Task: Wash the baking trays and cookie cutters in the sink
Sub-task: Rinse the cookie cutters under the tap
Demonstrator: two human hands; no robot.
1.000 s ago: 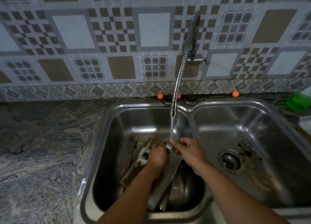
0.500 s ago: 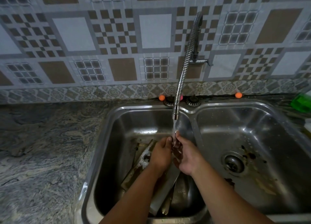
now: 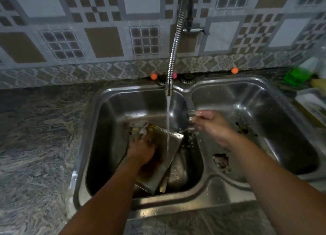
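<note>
1. Centre of the frame: a double stainless sink [image 3: 199, 197] set in a mottled stone counter [image 3: 38, 146], with a patterned tile wall behind.
2. A coiled spring faucet [image 3: 173, 45] drops from the top edge; its nozzle hangs over the rear of the left basin and water [image 3: 168, 121] runs in a thin stream.
3. Left basin, lower centre: a stack of baking trays [image 3: 170, 146] lies tilted, the top one rectangular with brown residue on its face. The stream lands on its right part.
4. The left hand [image 3: 142, 150] rests on the top tray, palm down, fingers spread forward and pressing the metal; no curl around an edge shows.
5. The right hand [image 3: 210, 124] is above the divider between the basins, right of the stream, blurred. The fingers look curled together around a small shiny metal piece [image 3: 191, 117], probably a cookie cutter, but the blur leaves the grip uncertain, so I cannot tell how it holds.
6. Right basin: brown crumbs sit near the wrist, and a patch of debris lies on the basin floor at lower centre right.
7. Rear ledge: three small orange balls [image 3: 153, 76] stand along the wall base.
8. Upper right of the frame: a green bottle [image 3: 298, 74] and a pale rectangular container [image 3: 312, 104] stand on the counter beside the sink.
</note>
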